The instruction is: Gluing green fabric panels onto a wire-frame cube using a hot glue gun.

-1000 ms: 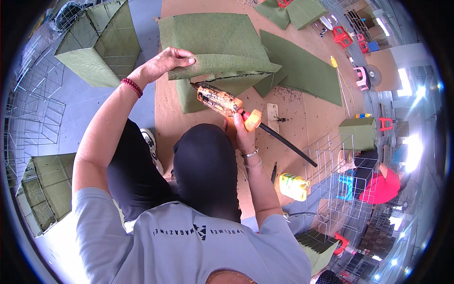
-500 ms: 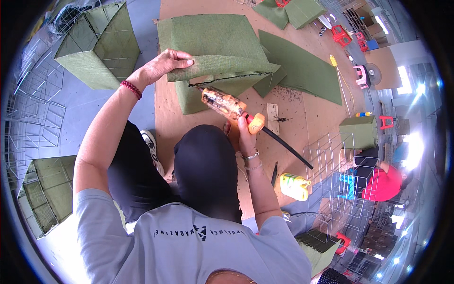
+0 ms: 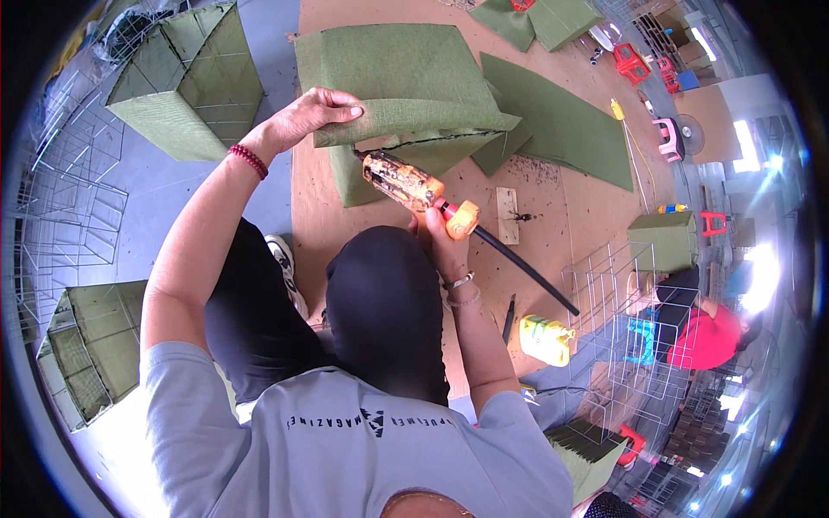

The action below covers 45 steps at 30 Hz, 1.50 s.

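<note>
My left hand point(image 3: 313, 119) pinches the front edge of a green fabric sheet point(image 3: 406, 65) between thumb and fingers, lifting it as a flap over a green fabric-covered box. A dark, rough line of glue point(image 3: 462, 136) runs along the edge under the flap. My right hand point(image 3: 445, 242) is closed round an orange, black-stained glue gun point(image 3: 404, 183), with a long black glue stick point(image 3: 531, 269) sticking out of its back. The gun's nozzle points up-left, at the box edge beneath the flap, close to my left hand; whether it touches the edge I cannot tell.
Loose green sheets point(image 3: 566, 129) lie right of the box on brown board. A yellow bottle point(image 3: 546, 340) and a small wooden board point(image 3: 508, 216) are to my right. Wire frames point(image 3: 604, 302) stand beyond, near a person in red point(image 3: 704, 338). Green-covered frames point(image 3: 190, 86) stand at left.
The glue gun has shifted slightly left along the box edge. My left hand keeps its pinch on the flap, and the whole view has drifted a little.
</note>
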### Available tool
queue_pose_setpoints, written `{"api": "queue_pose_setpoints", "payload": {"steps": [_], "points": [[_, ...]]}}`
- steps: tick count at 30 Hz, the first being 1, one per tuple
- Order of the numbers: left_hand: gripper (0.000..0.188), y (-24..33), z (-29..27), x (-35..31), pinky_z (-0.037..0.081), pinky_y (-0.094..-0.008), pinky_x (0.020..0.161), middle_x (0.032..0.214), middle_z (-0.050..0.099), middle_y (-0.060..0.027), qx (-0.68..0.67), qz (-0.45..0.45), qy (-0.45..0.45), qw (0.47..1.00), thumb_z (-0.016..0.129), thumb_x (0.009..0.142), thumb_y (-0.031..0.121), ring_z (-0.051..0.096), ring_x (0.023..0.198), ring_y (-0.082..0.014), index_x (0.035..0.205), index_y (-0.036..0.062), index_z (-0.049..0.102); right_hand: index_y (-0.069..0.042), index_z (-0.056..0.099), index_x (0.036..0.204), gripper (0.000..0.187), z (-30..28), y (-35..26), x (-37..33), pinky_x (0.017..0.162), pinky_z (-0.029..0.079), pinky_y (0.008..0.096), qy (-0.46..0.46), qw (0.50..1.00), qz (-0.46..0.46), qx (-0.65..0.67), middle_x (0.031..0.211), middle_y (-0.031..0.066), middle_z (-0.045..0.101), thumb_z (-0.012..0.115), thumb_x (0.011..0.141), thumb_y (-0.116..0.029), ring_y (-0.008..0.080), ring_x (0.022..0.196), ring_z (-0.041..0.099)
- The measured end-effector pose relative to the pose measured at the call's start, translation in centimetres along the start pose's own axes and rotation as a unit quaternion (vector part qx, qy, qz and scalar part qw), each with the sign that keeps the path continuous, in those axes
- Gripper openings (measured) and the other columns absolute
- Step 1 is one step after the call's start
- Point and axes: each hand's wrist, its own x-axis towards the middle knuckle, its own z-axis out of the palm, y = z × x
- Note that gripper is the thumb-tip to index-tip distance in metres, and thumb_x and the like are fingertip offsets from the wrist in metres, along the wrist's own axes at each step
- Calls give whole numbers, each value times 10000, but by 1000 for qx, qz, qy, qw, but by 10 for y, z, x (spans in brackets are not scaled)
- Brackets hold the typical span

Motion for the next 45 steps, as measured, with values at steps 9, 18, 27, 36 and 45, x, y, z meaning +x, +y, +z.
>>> {"api": "queue_pose_setpoints", "payload": {"steps": [9,18,27,36,45], "points": [[237,2,1,-2,448,-209,747,838,648,40,10,-5,6,1000,632,860,271,552,777,-29,964,62,674,-15,532,1009,254,10,-17,10,555,470,244,-16,995,-25,-97,756,34,584,595,871,-219,101,610,561],[264,8,4,-4,445,-212,759,843,647,39,13,14,1,1000,639,853,284,549,782,-30,982,56,674,-14,515,1038,258,-15,-7,12,556,484,254,-7,994,-25,-110,817,66,590,584,887,-211,123,642,582],[265,0,0,-1,455,-213,783,854,649,33,18,1,3,1000,628,861,273,564,801,-38,997,49,667,-36,521,981,238,0,-18,10,525,475,260,14,999,39,19,746,57,579,513,925,-267,127,585,562],[254,1,-1,-1,444,-206,758,840,645,39,16,0,1,1000,623,865,276,559,790,-33,978,53,669,-33,522,968,340,-22,-4,12,517,473,272,9,999,7,41,725,68,569,434,950,-362,145,575,556],[233,0,-1,-3,436,-205,750,829,640,48,-4,0,-3,1000,622,866,275,546,775,-29,947,63,676,-89,506,1007,426,-33,-5,5,581,480,284,23,992,104,74,788,31,547,451,905,-499,130,671,546]]}}
